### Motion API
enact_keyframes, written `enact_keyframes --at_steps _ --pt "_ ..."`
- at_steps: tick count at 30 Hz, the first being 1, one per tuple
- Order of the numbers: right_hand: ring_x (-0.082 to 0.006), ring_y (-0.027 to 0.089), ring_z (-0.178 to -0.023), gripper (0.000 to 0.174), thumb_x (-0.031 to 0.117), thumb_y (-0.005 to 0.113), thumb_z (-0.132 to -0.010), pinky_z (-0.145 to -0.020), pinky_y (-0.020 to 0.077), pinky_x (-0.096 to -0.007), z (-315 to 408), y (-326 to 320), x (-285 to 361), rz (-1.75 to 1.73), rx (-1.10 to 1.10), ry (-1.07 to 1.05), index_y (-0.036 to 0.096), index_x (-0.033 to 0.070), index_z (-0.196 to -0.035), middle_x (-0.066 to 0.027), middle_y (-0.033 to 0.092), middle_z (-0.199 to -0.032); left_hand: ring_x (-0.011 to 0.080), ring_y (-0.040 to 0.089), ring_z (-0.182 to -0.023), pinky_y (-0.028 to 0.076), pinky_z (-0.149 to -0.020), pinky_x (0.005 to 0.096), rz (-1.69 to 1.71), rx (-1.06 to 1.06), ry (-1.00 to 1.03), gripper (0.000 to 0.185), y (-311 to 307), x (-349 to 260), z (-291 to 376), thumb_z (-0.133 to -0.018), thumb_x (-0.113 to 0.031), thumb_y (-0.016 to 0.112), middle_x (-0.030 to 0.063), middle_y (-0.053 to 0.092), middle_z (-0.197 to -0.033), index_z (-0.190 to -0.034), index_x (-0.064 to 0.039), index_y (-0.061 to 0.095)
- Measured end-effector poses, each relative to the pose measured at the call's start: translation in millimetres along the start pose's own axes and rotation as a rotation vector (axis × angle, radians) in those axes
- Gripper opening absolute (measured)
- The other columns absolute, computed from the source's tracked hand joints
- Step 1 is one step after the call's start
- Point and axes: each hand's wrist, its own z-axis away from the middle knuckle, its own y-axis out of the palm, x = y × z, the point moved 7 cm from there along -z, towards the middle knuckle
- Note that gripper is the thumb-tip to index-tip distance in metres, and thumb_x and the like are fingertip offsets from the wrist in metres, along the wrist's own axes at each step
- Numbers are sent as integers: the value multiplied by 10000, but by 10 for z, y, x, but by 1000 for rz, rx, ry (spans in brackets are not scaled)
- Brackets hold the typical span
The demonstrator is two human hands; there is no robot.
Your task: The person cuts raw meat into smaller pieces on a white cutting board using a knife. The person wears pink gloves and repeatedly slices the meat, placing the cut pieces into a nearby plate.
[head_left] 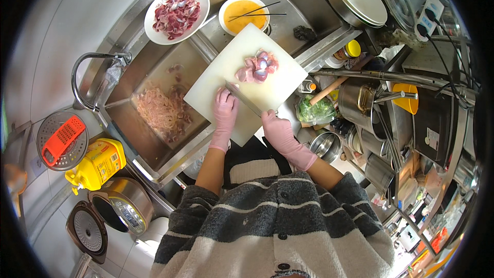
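My right hand [278, 130], in a pink glove, grips a kitchen knife [247, 100] by its handle. The blade slants up and left across a white cutting board [216, 65]. My left hand [225, 112], gloved too, rests on the board with fingers curled beside the blade near its tip. Whether a small piece is under those fingertips is hidden. Just beyond the blade lies a pile of raw meat pieces [257, 67], seemingly poultry gizzards. The board bridges the divider and front rim of a double steel sink [200, 46].
A white bowl of sliced meat [176, 15] stands at the back left, beside a bowl of orange liquid [243, 11] with dark chopsticks. More raw meat [160, 112] lies in the left basin under the faucet [87, 56]. Pots [355, 100] crowd the right rack.
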Motion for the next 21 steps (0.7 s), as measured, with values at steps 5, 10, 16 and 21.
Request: enact_keyframes --at_steps 5,10,16,21 --pt "-211 585 -479 105 32 542 -729 -414 459 -312 -181 77 74 45 -20 6 471 61 -802 -92 528 -720 338 541 -1043 478 -884 434 2 -11 40 192 -7 -29 -22 -688 -10 698 102 563 -1047 -867 -37 636" --pt "-227 594 -495 119 21 540 -728 -418 463 -332 -165 123 29 26 7 16 474 53 -821 -104 530 -741 338 547 -1036 479 -887 436 6 -36 54 186 -27 -41 -31 -687 -4 695 108 565 -1043 -857 -27 624" --pt "-256 600 -508 144 18 535 -741 -428 473 -354 126 184 -111 -110 106 63 474 36 -870 -130 561 -816 353 556 -1032 465 -918 436 44 -28 24 213 -18 12 -10 -684 10 687 113 590 -1058 -887 -25 633" --pt "-225 605 -495 99 49 538 -760 -413 474 -328 -461 364 98 27 -25 9 491 66 -845 -92 562 -726 340 563 -999 464 -934 449 14 -67 29 180 -27 11 5 -702 -25 693 103 587 -1057 -868 -33 624"
